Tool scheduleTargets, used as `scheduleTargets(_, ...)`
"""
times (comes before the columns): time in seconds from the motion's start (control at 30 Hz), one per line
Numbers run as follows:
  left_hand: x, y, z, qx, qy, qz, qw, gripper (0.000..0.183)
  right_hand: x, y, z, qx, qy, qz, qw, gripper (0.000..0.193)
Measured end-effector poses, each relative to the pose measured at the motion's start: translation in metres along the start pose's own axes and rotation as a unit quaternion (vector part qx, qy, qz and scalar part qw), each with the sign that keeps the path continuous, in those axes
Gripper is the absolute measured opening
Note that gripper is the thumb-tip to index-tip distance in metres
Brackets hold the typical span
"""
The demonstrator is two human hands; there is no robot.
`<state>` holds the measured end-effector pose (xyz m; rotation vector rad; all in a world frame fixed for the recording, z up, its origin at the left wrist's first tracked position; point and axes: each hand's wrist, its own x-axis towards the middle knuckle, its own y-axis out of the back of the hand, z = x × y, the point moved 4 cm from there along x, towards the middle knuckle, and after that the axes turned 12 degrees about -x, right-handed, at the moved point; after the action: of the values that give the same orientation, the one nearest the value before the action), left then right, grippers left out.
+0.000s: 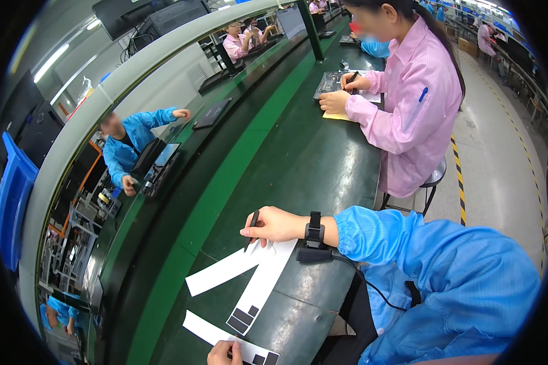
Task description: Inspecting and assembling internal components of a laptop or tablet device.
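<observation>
My right hand (276, 225) reaches in over the green bench and grips a slim black pen-like tool (251, 229), its point down near the far ends of two white strips. One of these, a plain white strip (222, 272), runs off to the left. The other white strip (263, 283) carries several black rectangles (244, 316) at its near end. At the lower edge my left hand (222, 354), only partly in view, has its fingers closed at the side of a third white strip (210, 328), also with black pieces. A small dark spot shows at those fingertips.
Farther along the green bench (274, 182) a person in pink (417, 91) works on a dark flat part (332, 82). Across a frame, a person in blue (131, 143) handles a device. A cable (371, 283) trails from my wrist strap (314, 231). A stool (435, 173) stands right.
</observation>
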<state>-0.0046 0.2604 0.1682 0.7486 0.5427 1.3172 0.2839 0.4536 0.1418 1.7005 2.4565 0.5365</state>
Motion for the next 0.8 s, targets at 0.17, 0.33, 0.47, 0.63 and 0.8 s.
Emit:
scheduleTargets(0.17, 0.0003, -0.0019, -0.0007, 0.004, -0.003, -0.003, 1.000, 0.019, -0.0015, 0.0007, 0.0006, 0.005, -0.015, -0.005, 1.000, 0.032)
scheduleTargets(0.33, -0.0001, -0.0011, 0.0024, 0.007, -0.015, 0.000, 1.000, 0.019, -0.0020, -0.0005, 0.0005, 0.009, -0.018, -0.011, 1.000, 0.030)
scheduleTargets(0.47, 0.0000, -0.0007, 0.0049, 0.000, -0.019, 0.003, 1.000, 0.019, -0.0017, -0.0006, 0.0003, 0.005, -0.014, -0.011, 1.000, 0.029)
scheduleTargets(0.63, 0.0004, -0.0009, 0.0012, -0.005, -0.020, 0.000, 1.000, 0.018, -0.0008, -0.0002, 0.0014, 0.006, -0.005, -0.002, 1.000, 0.031)
scheduleTargets(0.8, 0.0010, -0.0006, 0.0030, -0.009, -0.013, -0.004, 1.000, 0.018, -0.0011, 0.0008, -0.0007, 0.004, 0.002, -0.003, 1.000, 0.030)
